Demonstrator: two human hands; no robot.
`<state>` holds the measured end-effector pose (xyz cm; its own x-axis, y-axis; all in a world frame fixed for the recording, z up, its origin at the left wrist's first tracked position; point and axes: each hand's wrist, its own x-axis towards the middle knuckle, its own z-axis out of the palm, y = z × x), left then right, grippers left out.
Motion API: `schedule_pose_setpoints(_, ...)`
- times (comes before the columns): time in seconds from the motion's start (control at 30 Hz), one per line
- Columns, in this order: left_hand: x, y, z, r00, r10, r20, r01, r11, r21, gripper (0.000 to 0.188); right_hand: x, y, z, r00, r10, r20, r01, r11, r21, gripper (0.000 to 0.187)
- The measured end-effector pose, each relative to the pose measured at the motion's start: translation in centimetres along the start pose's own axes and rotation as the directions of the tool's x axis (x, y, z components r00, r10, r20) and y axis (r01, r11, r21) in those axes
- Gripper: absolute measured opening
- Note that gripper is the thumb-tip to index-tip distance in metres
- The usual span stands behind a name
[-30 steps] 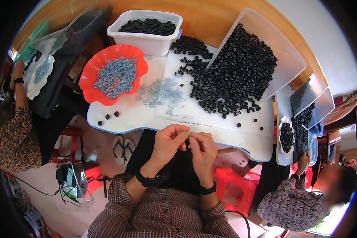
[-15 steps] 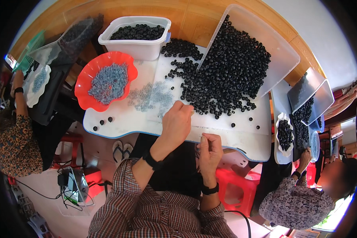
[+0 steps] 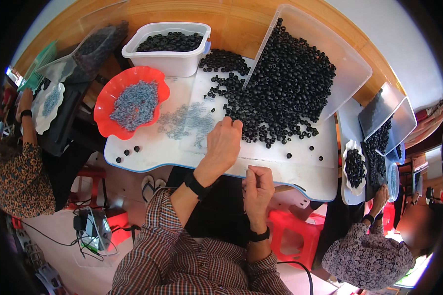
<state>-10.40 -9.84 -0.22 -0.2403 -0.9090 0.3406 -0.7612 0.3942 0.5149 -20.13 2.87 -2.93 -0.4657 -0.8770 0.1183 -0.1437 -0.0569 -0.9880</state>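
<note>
A: Entry — left hand [image 3: 224,142] lies stretched over the white bench [image 3: 300,169], fingertips at the near edge of the heap of black rings [image 3: 280,93]. Its grip looks loose, fingers curled down onto the rings; whether one is already pinched I cannot tell.

B: And the right hand [image 3: 257,184]?

A: Held back at the bench's near edge, close to the body. Thumb and fingers are clenched together on something thin and small — too small to name. My reading: it stays near the chest so the piece is steady while the other hand fetches.

B: Why does the heap sit where it does?

A: The big clear bin [image 3: 344,59] is tipped on its side with its mouth toward the person, so rings spill onto the bench within reach. A few strays [image 3: 128,152] lie apart toward the left edge.

B: Other stock?

A: Red bowl [image 3: 108,105] of small grey-blue bits at left, with a thin scatter of the same bits [image 3: 187,120] just beside it. Behind, a white tub [image 3: 170,56] also holds black rings.

B: Others nearby?

A: One person at far left [image 3: 19,172], another at lower right [image 3: 369,250], each at their own trays.
</note>
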Motion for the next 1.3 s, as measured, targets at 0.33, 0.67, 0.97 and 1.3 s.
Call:
schedule_pose_setpoints(0.33,-0.3,-0.8,0.5,0.993,0.104,-0.056,-0.109,0.989,-0.1,0.011,0.0,0.3,0.0,0.998,-0.064,0.001,0.064,0.998,-0.029,0.004)
schedule_pose_setpoints(0.67,-3.0,-0.7,-3.4,0.987,-0.104,0.122,0.16,0.621,-0.768,0.017,0.2,-1.3,0.1,1.0,-0.002,-0.005,0.003,0.999,0.041,0.006)
schedule_pose_setpoints(0.97,-7.8,-2.9,-4.6,0.839,-0.021,0.543,0.472,-0.468,-0.747,0.023,-0.6,-3.8,1.8,0.998,-0.029,0.06,0.02,0.987,0.157,0.008)
schedule_pose_setpoints(1.3,-9.1,-3.9,-4.1,0.835,-0.018,0.549,0.448,-0.558,-0.699,0.025,-0.8,-3.9,3.8,0.983,-0.141,0.117,0.133,0.988,0.074,0.008)
